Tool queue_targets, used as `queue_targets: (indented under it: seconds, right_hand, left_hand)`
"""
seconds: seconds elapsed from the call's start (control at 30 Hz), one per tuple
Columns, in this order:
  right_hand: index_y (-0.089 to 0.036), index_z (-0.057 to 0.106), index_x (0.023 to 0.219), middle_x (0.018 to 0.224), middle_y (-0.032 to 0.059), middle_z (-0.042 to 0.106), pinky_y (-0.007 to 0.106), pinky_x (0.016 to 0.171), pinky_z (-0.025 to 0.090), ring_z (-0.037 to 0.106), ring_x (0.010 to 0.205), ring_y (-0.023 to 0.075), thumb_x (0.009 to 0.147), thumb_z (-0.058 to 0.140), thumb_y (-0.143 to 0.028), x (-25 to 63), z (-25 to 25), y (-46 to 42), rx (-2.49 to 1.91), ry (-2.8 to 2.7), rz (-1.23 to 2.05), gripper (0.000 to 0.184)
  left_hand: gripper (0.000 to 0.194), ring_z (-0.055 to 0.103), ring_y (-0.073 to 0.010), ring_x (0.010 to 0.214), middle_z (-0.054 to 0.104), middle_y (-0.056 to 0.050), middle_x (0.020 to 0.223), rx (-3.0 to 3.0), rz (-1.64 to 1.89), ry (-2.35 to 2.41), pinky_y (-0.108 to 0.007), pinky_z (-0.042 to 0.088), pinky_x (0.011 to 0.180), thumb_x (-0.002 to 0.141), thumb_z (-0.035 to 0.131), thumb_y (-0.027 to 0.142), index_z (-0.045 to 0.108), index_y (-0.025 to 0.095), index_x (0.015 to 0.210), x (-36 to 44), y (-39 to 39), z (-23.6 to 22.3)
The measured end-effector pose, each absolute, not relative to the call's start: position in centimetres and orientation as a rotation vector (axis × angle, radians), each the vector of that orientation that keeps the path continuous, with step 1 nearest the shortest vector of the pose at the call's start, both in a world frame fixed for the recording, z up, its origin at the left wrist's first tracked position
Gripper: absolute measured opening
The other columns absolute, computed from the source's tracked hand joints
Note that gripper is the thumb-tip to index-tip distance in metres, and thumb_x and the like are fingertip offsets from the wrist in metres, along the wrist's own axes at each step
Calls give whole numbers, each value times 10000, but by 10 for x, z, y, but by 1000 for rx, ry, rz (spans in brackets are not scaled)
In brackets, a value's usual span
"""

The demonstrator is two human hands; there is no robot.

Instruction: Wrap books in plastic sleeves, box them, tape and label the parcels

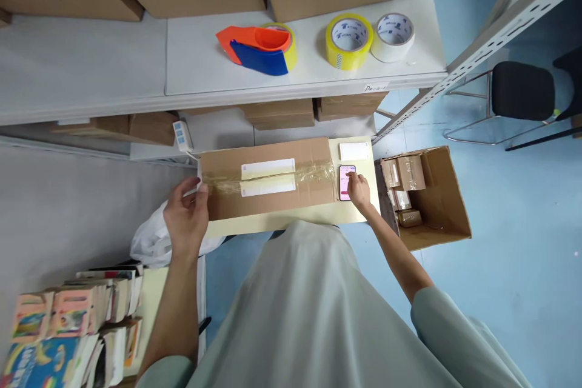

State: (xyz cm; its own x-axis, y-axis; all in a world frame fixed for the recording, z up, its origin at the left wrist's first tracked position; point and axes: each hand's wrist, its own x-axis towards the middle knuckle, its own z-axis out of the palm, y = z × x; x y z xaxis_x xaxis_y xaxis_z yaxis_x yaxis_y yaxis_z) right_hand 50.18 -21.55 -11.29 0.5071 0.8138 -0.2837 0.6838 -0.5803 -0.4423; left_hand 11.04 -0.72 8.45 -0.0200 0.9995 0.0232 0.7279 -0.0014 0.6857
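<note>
A long cardboard box lies on the cream-coloured table, closed with clear tape along its middle. Two white labels sit on its top, with the tape running between them. My left hand is at the box's left end, fingers bent and apart, thumb against the edge; its grip does not look closed. To the right of the box, a phone with a lit pink screen lies flat. My right hand is over its right side, forefinger extended to the screen and the other fingers curled, holding nothing.
Behind the phone is a white rectangular item. An open carton with small parcels stands right. On the shelf are a tape dispenser, yellow tape and white tape. Books are stacked lower left.
</note>
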Motion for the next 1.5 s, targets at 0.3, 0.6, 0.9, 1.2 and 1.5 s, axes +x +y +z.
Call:
queue_targets:
  seconds: [0.3,0.6,0.9,1.2,1.5]
  right_hand:
    - [-223,741,1143,1009,141,821,356,771,532,796,895,310,1147,333,-787,458,62,-183,-2196,-1151,490,696]
    - [-250,593,1012,976,139,731,353,636,426,701,756,305,940,548,-988,423,81,-151,-2536,-1130,246,742]
    - [-244,618,698,776,94,749,320,630,425,701,707,251,995,537,-901,449,96,-171,-2263,-1063,487,726]
    - [-232,630,625,687,27,670,300,602,488,655,665,201,920,773,-784,429,130,-204,-2106,-1046,660,642]
    - [-241,861,857,1098,122,858,428,777,679,792,821,287,820,817,-673,405,28,-250,-2086,-882,988,436]
  left_hand:
    - [524,814,-377,998,823,-141,950,2082,396,1900,-544,616,1029,1004,578,708,774,222,987,125,-14,98]
    - [755,765,-483,1147,763,-247,1200,1936,436,1913,-554,612,990,766,830,801,612,185,1144,145,-10,85]
    - [328,808,-283,924,832,-59,880,1829,509,1676,-377,602,912,949,723,547,676,238,849,111,18,83]
    - [392,838,-273,968,874,-66,1047,1720,675,1438,-368,672,894,905,769,594,813,227,1036,66,12,103]
    - [454,827,-376,1031,888,-104,1009,1316,281,1275,-501,660,1021,624,882,607,846,217,854,8,-19,-6]
